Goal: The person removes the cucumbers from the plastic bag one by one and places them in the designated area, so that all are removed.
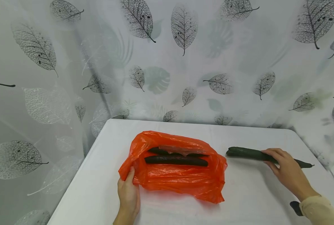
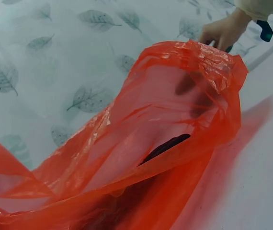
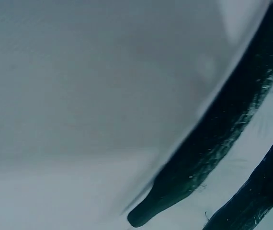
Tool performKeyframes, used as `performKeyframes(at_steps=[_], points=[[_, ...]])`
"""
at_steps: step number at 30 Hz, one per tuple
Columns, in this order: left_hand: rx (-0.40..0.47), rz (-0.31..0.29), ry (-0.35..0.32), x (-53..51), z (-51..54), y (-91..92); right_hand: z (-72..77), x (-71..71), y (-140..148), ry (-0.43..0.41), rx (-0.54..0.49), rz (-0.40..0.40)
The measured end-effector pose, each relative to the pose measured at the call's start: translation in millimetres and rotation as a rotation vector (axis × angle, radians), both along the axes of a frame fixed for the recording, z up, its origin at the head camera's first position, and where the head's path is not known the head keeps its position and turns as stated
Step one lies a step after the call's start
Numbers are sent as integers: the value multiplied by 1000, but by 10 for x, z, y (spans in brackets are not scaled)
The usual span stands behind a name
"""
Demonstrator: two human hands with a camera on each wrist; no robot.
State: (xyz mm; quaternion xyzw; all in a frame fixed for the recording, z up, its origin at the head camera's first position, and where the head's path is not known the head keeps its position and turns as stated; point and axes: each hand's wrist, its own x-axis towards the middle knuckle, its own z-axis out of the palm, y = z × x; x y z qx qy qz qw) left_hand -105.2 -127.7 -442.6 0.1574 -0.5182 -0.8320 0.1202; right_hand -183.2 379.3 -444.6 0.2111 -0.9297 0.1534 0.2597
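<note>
My left hand grips the left rim of a red plastic bag, thumb on the outside. The bag lies on its side with its mouth gaping, and two dark green cucumbers show inside, side by side. To the right of the bag, my right hand holds a cucumber from above with bent fingers. A second cucumber lies close beside it on the table; in the head view the two largely overlap. Through the thin plastic in the left wrist view, dark cucumber shapes are visible.
Everything sits on a white table whose back edge meets a curtain printed with leaves. A cream sleeve covers the right forearm, with a small black piece at the wrist.
</note>
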Motion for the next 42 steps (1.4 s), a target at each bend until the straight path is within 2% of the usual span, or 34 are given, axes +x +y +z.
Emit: performKeyframes(at_steps=[5,12,30,42], points=[[15,4,20,5,-2,-8,-116,-36,52,-10,49,26],[22,1,38,16,5,-18,-207,-48,51,-24,78,64],[-29,-26,9,12,15,-3,-253,-83,69,-146,127,66],[1,-26,-3,11,16,3,-264,-114,50,-206,142,36]])
